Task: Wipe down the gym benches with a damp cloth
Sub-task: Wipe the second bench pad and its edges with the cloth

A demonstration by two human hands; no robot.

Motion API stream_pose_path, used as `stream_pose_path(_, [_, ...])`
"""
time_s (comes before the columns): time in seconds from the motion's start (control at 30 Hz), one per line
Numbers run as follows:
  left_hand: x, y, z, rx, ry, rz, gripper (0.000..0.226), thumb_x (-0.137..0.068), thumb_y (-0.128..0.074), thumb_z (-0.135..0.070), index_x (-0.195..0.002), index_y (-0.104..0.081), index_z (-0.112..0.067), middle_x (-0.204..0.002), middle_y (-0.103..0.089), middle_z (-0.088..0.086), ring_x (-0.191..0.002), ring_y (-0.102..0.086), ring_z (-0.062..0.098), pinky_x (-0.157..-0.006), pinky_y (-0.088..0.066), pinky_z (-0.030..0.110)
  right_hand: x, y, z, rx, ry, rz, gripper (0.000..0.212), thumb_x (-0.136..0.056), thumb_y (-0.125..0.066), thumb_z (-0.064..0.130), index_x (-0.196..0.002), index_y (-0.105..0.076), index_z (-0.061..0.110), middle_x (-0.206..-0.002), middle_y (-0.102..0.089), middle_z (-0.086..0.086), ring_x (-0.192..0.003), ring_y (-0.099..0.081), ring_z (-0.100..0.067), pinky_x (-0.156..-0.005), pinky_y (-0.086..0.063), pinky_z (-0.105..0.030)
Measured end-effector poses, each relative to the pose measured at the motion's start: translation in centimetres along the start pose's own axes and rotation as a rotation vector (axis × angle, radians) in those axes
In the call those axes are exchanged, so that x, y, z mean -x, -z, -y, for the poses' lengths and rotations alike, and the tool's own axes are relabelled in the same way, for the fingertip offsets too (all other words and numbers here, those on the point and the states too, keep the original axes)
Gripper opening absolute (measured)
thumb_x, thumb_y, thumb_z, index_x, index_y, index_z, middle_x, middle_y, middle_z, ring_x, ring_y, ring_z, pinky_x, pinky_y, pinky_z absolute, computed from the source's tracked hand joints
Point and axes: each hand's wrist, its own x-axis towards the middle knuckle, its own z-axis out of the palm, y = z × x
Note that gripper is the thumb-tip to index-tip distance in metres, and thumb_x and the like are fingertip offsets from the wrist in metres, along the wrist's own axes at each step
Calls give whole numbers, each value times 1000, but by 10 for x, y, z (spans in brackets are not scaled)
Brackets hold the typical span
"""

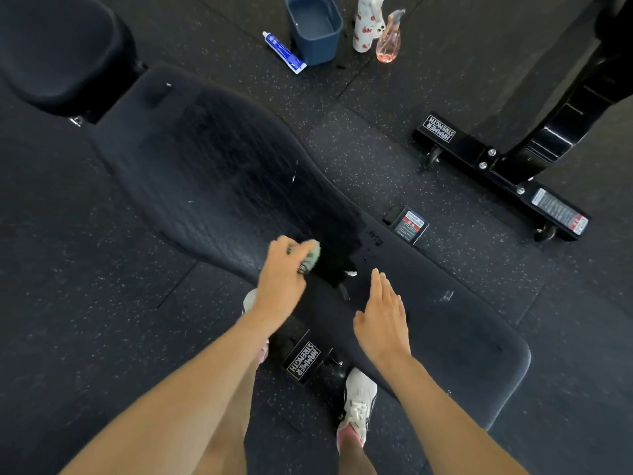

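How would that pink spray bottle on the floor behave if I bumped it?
The pink spray bottle looks tall on a small base, so it would probably tip easily. It looks see-through and maybe near-empty, so likely light.

Cloth (310, 253) under left hand (279, 286) at bench pad's (222, 173) near edge, right hand (383, 320) just right of it, tub (317, 29), tube (283, 52), bottle (364, 25), spray bottle (389, 39) on floor (394, 173) beyond far edge

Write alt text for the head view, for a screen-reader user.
A person's left hand grips a green cloth against a bench, beside a darker wet-looking patch; the right hand is open over the bench. On the floor beyond stand a blue bucket, a white bottle and a pink spray bottle, a tube lying alongside.
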Motion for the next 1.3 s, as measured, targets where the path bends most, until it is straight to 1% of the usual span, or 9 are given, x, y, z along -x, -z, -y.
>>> stream_pose_path(0.13, [-4,21,30,-100,270,-128,60,-77,-48,17,-130,-57,-10,-114,-44,14,-106,-39,27,-80,-46,42,3,-5,3,52,26,19,80,-97,-48,14,-152,9,9,-162,0,-11,-150,1,-22,-122,-3,-35])
stream_pose_path(0.27, [5,-2,23,-75,375,-154,58,-82,-48,15,-134,-51,-9,-118,-45,12,-109,-39,28,-83,-42,36,7,-10,-2,109,51,51,80,-97,-48,15,-152,10,9,-161,4,-12,-149,1,-23,-122,-3,-35])
stream_pose_path(0.5, [27,-39,-15,16,263,-106,58,-76,-47,17,-127,-58,-8,-113,-49,12,-104,-41,28,-85,-45,39,15,-10,-9,167,146,63,80,-96,-46,12,-152,10,8,-162,4,-9,-149,4,-19,-121,-1,-35])
stream_pose_path(0.63, [40,-63,-37,8,214,-45,60,-77,-50,13,-131,-55,-14,-116,-46,7,-109,-39,23,-86,-47,36,19,-12,-15,181,178,80,77,-96,-44,8,-153,7,8,-162,3,-9,-149,5,-19,-121,1,-34])
stream_pose_path(0.8, [52,-70,-42,116,140,63,58,-81,-49,15,-129,-59,-16,-112,-48,5,-106,-42,20,-90,-45,34,24,-9,-23,268,225,91,57,-98,-42,10,-149,-17,4,-160,-3,-14,-149,-4,-23,-121,-3,-33])
stream_pose_path(0.93, [56,-42,-21,159,178,-147,62,-76,-47,19,-127,-61,-13,-107,-49,9,-102,-44,22,-85,-37,23,23,-10,-23,314,276,98,60,-100,-40,15,-151,-11,3,-160,-2,-12,-149,-5,-22,-121,-4,-33])
stream_pose_path(1.03, [43,-18,7,86,377,-334,62,-77,-45,18,-128,-59,-13,-112,-47,12,-105,-43,26,-86,-39,29,20,-16,-20,348,318,96,61,-101,-36,16,-153,-5,5,-161,1,-10,-149,-5,-20,-120,-2,-33])
stream_pose_path(1.17, [27,-13,25,52,538,-370,59,-81,-43,17,-131,-56,-12,-117,-48,12,-108,-39,27,-90,-41,36,18,-29,-18,384,337,50,56,-101,-35,15,-152,-15,4,-160,-5,-11,-148,-8,-21,-120,0,-34])
stream_pose_path(1.3, [40,-36,8,38,458,-351,57,-76,-51,17,-126,-58,-9,-115,-50,11,-106,-40,27,-87,-40,32,16,-43,-18,345,306,-53,55,-93,-46,7,-146,-33,-2,-156,-25,-16,-145,-24,-26,-120,-8,-40])
